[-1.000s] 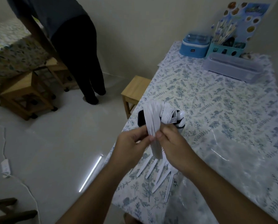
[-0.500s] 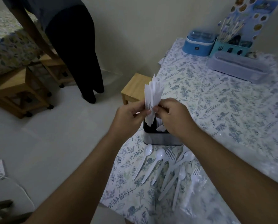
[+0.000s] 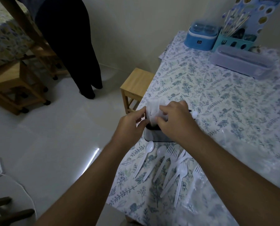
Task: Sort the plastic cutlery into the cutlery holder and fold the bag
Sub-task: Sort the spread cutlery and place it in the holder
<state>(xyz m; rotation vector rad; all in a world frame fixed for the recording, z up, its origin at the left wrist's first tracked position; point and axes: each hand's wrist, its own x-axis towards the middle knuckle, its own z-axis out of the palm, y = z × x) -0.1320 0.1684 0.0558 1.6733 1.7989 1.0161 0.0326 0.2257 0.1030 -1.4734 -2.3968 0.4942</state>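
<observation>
A bundle of white plastic knives (image 3: 153, 110) stands upright in the left end of the dark cutlery holder (image 3: 154, 136) at the table's near-left edge. My left hand (image 3: 132, 126) pinches the bundle from the left, and my right hand (image 3: 173, 119) grips it from the right, covering most of the holder. A white spoon bowl (image 3: 195, 114) pokes out of the holder's far end. Several white spoons and forks (image 3: 165, 163) lie loose on the tablecloth in front of the holder. The clear plastic bag (image 3: 206, 190) lies crumpled at the near right.
A floral cloth (image 3: 217, 98) covers the table. At its far end stand a blue box (image 3: 201, 38), a teal organiser (image 3: 233, 41) and a clear lidded case (image 3: 240, 62). A wooden stool (image 3: 136, 85) is beside the table. A person (image 3: 67, 46) stands at the left.
Both hands have carried the knife bundle forward and down, so its lower ends now sit inside the holder. The camera has tipped forward, bringing the loose cutlery into fuller view.
</observation>
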